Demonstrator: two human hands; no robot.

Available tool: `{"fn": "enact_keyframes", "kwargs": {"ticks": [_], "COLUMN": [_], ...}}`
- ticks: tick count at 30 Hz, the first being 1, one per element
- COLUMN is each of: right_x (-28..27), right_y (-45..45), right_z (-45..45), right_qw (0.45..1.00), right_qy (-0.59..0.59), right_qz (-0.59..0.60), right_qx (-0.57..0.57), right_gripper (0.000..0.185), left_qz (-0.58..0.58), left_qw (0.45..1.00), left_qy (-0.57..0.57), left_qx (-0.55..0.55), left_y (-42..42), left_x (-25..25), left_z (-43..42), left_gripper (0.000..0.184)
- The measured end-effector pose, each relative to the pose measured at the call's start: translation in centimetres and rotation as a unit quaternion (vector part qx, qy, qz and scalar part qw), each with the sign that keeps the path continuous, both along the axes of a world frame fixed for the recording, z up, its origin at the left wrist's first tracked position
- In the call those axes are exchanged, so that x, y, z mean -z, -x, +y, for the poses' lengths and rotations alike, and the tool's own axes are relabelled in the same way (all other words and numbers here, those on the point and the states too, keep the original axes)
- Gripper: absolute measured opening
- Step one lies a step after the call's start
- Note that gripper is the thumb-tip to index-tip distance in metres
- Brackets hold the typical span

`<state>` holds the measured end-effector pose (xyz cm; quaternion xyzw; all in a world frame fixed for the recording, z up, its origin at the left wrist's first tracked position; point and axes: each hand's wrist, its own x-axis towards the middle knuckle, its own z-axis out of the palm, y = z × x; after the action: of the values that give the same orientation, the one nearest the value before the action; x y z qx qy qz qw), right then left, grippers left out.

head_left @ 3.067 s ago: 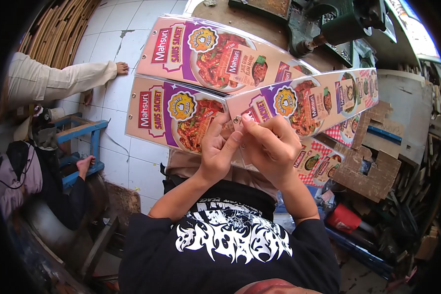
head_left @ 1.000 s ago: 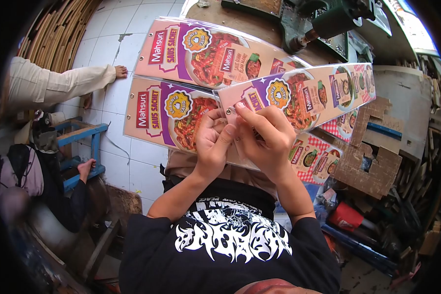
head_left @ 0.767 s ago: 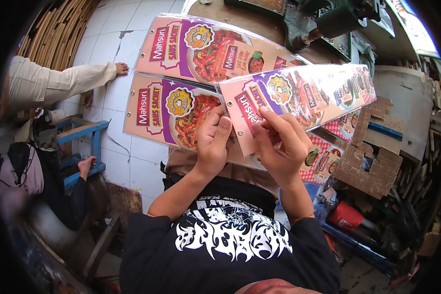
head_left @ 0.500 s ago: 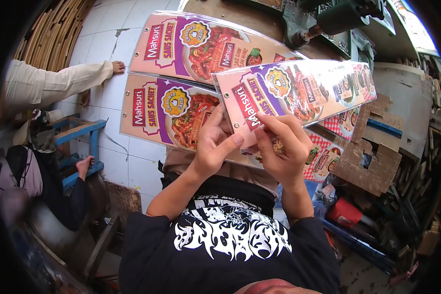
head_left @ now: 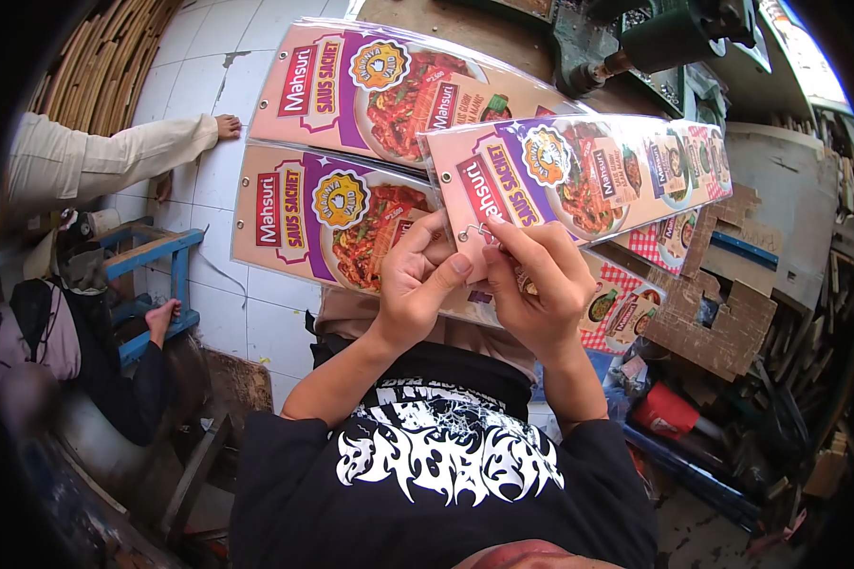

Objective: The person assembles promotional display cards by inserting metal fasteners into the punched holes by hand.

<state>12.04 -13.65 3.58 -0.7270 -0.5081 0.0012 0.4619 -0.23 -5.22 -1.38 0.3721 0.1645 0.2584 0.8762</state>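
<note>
A laminated sauce poster printed "Mahsuri" lies tilted over other posters, with metal eyelets near its left edge. My left hand is closed on its lower left corner, thumb on top. My right hand pinches a small wire hook at the lower eyelet. Whether the wire passes fully through the hole I cannot tell. Beneath are two stacks of the same print, an upper stack and a lower stack.
A green drill press stands over the bench at the back. A cut wooden board lies at right. On the left are a blue wooden stool, a person's trousered leg with a bare foot, and another seated person.
The wire hook now shows at the lower eyelet, between my right fingertips. The top poster has shifted slightly to the right. My left hand keeps its hold.
</note>
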Motion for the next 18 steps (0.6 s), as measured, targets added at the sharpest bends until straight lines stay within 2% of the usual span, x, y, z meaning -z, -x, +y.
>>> {"fn": "enact_keyframes", "kwargs": {"ticks": [11, 18], "right_x": [0.02, 0.75], "right_y": [-0.02, -0.16], "right_z": [-0.19, -0.47], "right_qw": [1.000, 0.996], "right_qy": [-0.003, -0.037], "right_qz": [-0.012, -0.073], "right_qx": [-0.003, -0.026], "right_gripper": [0.033, 0.041], "left_qz": [-0.019, -0.015], "left_qw": [1.000, 1.000], "left_qy": [0.000, -0.007], "left_qx": [-0.009, -0.003], "left_y": [-0.06, 0.14], "left_x": [-0.08, 0.13], "left_z": [-0.15, -0.17], "left_gripper": [0.050, 0.052]}}
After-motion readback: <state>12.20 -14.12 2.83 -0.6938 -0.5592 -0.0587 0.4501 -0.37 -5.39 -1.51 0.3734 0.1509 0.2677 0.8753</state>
